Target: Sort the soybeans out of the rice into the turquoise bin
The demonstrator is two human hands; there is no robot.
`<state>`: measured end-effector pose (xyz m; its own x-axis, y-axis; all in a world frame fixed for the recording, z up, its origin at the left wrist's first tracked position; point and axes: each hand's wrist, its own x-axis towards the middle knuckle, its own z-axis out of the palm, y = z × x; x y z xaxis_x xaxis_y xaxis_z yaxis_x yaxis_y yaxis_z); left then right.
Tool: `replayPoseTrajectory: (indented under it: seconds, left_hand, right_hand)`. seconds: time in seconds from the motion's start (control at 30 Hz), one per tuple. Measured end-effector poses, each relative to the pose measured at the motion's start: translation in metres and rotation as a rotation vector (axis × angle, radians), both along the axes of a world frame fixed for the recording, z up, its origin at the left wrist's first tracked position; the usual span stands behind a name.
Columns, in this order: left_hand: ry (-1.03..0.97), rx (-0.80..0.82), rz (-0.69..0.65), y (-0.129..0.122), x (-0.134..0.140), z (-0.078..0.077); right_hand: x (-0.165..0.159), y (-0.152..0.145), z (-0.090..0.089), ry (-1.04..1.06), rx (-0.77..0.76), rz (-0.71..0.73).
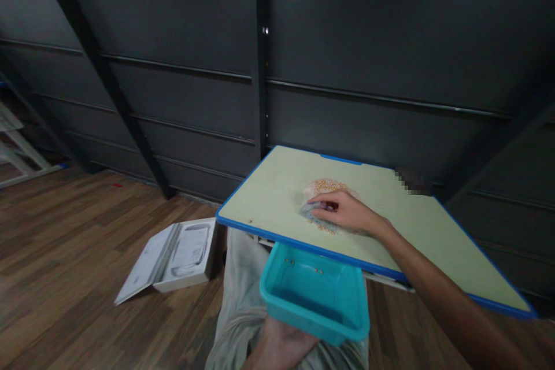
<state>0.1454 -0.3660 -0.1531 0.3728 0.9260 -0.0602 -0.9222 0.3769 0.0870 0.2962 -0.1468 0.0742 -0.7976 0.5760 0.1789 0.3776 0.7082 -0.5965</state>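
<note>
My left hand (286, 344) grips a teal plastic tray (316, 315) from below at its near side, just under the table's front edge. A few small pale grains lie inside the tray by its far wall. On the table my right hand (344, 211) has its fingers curled over a crumpled grey-blue cloth (309, 208) and presses it to the surface. Small yellow grains (327, 185) form a heap just beyond the hand, and a few more grains (326, 228) are scattered on the near side of the cloth.
The pale-green tabletop (269, 193) has a blue edge. An open white box (191, 254) lies on the wooden floor (78, 254) at left. A dark metal wall (186, 110) stands behind the table. A dark blurred object (414, 181) is at the table's far right edge.
</note>
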Motion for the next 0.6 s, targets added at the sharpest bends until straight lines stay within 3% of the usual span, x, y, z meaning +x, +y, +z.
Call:
replayPoseTrajectory:
  seconds: [0.27, 0.6]
  left_hand:
    - [0.024, 0.021, -0.009, 0.002, 0.001, 0.0]
    - [0.06, 0.027, 0.002, 0.002, 0.002, 0.012]
  right_hand:
    - [-0.002, -0.004, 0.003, -0.004, -0.031, 0.01]
    - [-0.002, -0.003, -0.004, 0.019, -0.08, 0.026]
